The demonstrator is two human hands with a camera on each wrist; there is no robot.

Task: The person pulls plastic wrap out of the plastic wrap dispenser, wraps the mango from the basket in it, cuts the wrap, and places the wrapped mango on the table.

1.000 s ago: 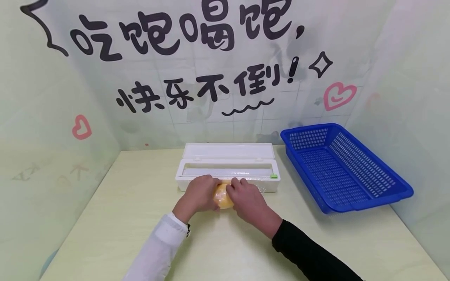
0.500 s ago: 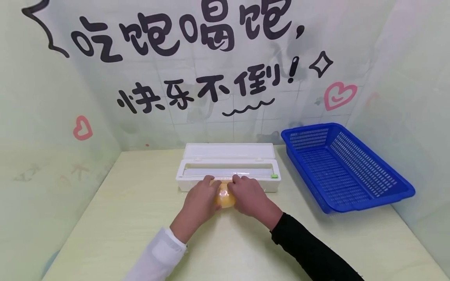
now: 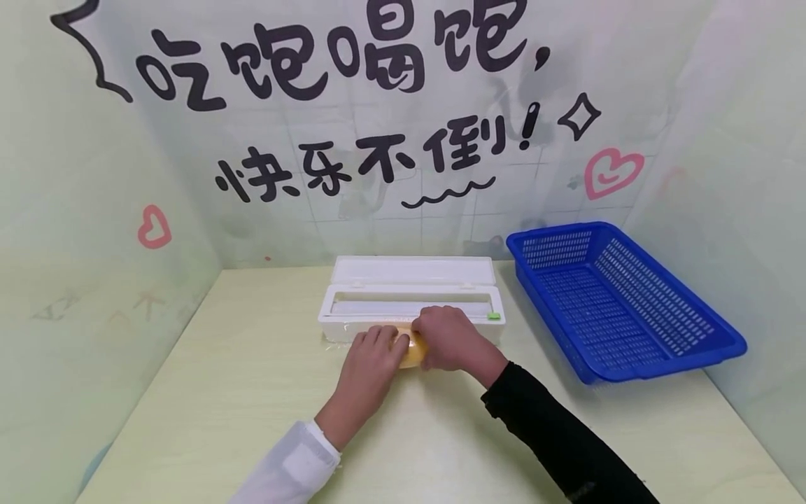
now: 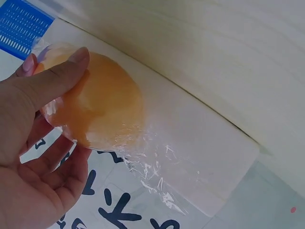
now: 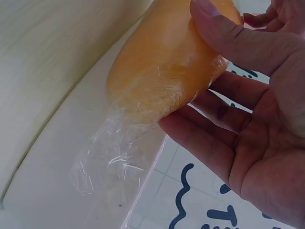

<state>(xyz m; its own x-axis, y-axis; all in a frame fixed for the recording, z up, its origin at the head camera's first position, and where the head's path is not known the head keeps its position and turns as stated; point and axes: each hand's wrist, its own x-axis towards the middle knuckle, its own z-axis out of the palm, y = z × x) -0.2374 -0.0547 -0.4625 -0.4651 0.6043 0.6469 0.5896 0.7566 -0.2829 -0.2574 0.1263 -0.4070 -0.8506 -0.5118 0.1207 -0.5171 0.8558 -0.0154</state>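
A smooth, rounded orange-yellow thing (image 3: 413, 350) is wrapped in clear cling film, in front of the white cling film dispenser box (image 3: 352, 329). My left hand (image 3: 370, 371) grips it from the left; the left wrist view shows the thumb across its face and the other fingers behind. From the other side my right hand (image 3: 456, 343) holds it too, thumb on its surface and fingertips along its far edge, as the right wrist view shows. Loose, crinkled film (image 4: 159, 176) trails from one end, and more film (image 5: 114, 167) hangs off the other. Its exact kind cannot be told.
The dispenser's lid (image 3: 412, 269) is tipped back, and a green slider (image 3: 494, 316) sits at its right end. A blue plastic basket (image 3: 548, 315) stands on the right of the pale table (image 3: 208, 392). A printed backdrop (image 3: 378, 196) rises behind.
The wrapped thing has shifted slightly right in the head view. My left hand has dropped a little lower with its fingers over the near side; the right hand has turned slightly and stays on it.
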